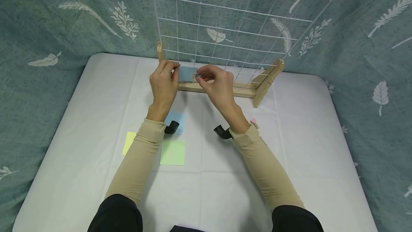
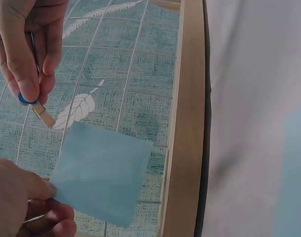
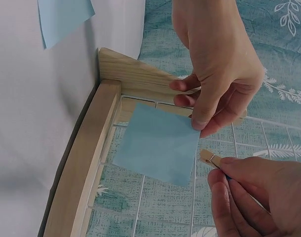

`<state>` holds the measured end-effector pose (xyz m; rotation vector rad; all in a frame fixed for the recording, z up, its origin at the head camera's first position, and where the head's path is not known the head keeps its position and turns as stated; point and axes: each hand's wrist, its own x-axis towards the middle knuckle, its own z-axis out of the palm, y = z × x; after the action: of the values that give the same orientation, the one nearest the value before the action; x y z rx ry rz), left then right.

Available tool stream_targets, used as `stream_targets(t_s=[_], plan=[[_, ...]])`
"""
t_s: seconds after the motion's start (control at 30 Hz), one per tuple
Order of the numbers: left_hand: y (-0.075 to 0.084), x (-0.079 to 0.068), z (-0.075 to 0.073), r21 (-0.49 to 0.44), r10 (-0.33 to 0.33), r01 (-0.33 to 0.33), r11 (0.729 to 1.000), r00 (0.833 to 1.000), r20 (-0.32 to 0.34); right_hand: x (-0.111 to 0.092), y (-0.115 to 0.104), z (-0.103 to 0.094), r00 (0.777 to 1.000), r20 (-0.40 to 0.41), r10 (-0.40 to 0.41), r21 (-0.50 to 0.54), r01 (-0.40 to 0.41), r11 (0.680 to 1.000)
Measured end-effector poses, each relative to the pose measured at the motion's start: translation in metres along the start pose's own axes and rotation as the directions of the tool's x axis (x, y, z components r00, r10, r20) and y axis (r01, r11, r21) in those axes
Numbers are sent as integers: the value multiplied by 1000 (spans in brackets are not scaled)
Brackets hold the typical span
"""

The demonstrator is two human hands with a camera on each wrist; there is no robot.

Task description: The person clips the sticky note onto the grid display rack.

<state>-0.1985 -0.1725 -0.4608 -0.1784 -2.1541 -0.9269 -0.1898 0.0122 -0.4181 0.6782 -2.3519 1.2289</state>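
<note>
My left hand (image 1: 165, 83) pinches a light blue paper square (image 2: 103, 173) by one corner, between thumb and fingers. The paper stands in front of the lower left part of a white wire grid (image 1: 225, 48), just over the wooden base bar (image 2: 186, 118). My right hand (image 1: 221, 85) pinches a small wooden clothespin (image 3: 209, 157) with a blue decoration (image 2: 26, 98) on it. In the right wrist view the clothespin's tip points toward the paper's edge, a short gap away from it.
Wooden end pieces (image 1: 268, 83) hold up the grid. On the white-covered table (image 1: 96, 146) lie another blue square (image 1: 181, 117), a green square (image 1: 172, 153) and a yellow one (image 1: 129, 141), partly under the left sleeve. A small pink-topped item (image 1: 253, 120) lies by the right wrist.
</note>
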Motion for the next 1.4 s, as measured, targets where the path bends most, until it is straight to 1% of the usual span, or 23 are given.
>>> stream_targets(t_s=[0.23,0.5,0.67,0.87,1.0,1.23,1.4], plan=[[-1,1,0,-13,12,-12,1000,1000,-8,5,1,6,999,-30,-34,-22,33,999],[-1,0,-1,-45,-11,10,999,1000,-23,11,2,18,997,-68,-45,-50,42,998],[-2,0,0,-62,-21,19,998,999,-31,15,2,21,993,-85,-78,-82,71,994],[-5,-1,1,-61,5,-7,998,999,-45,18,2,24,986,-113,-120,-130,105,986],[-6,0,1,-57,16,-18,998,999,-48,19,2,28,983,-116,-145,-160,126,979],[-5,1,0,-51,11,-13,999,999,-44,19,-1,29,980,-109,-164,-197,140,970],[-5,0,0,-52,4,-6,999,999,-41,18,-4,29,977,-93,-193,-249,164,954]])
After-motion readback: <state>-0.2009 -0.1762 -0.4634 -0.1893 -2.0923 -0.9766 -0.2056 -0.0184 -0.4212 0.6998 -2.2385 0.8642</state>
